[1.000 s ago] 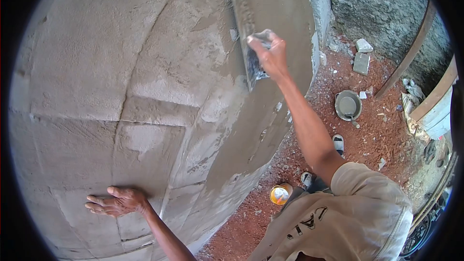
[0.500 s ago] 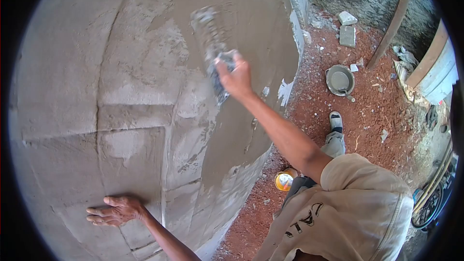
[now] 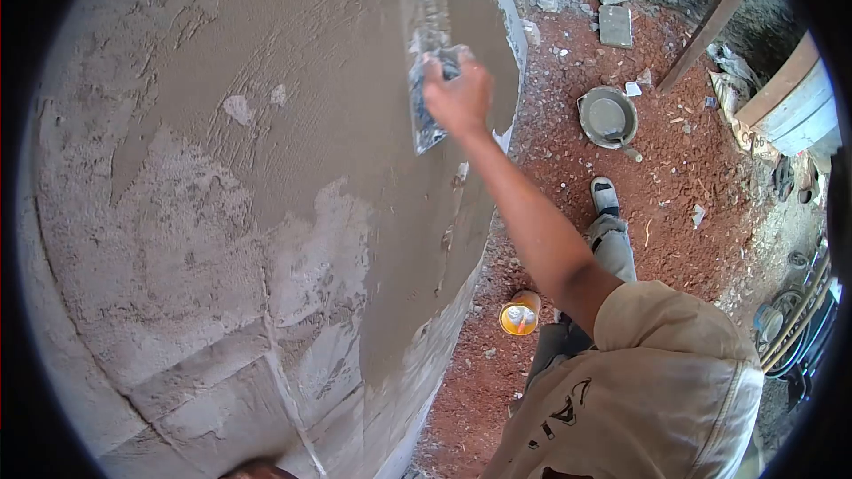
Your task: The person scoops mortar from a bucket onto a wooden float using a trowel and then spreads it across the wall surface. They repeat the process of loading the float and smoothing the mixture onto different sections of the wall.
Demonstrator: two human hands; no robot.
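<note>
My right hand (image 3: 459, 93) is wrapped round the handle of a plastering trowel (image 3: 429, 22). The long, mortar-smeared blade lies close along the upper right of the wall (image 3: 169, 302), over a band of smooth wet plaster (image 3: 328, 98). Left of this band the surface is rougher, with scratchy streaks, pale bare patches and grooved lines. Only a dark sliver of my left hand (image 3: 259, 470) shows at the bottom edge, by the lower wall; its fingers are out of sight.
On the reddish ground stand a round basin (image 3: 590, 129) of grey mortar, with a tool's handle over its rim, and a yellow bucket (image 3: 508, 319) near my legs. Blocks (image 3: 614, 27) lie farther back. A slanted wooden post (image 3: 710, 27) and sacks are at the right.
My right hand has moved the trowel up and to the right, and the blade is now nearly upright. My left hand, flat on the wall before, has dropped almost out of view. The camera has shifted.
</note>
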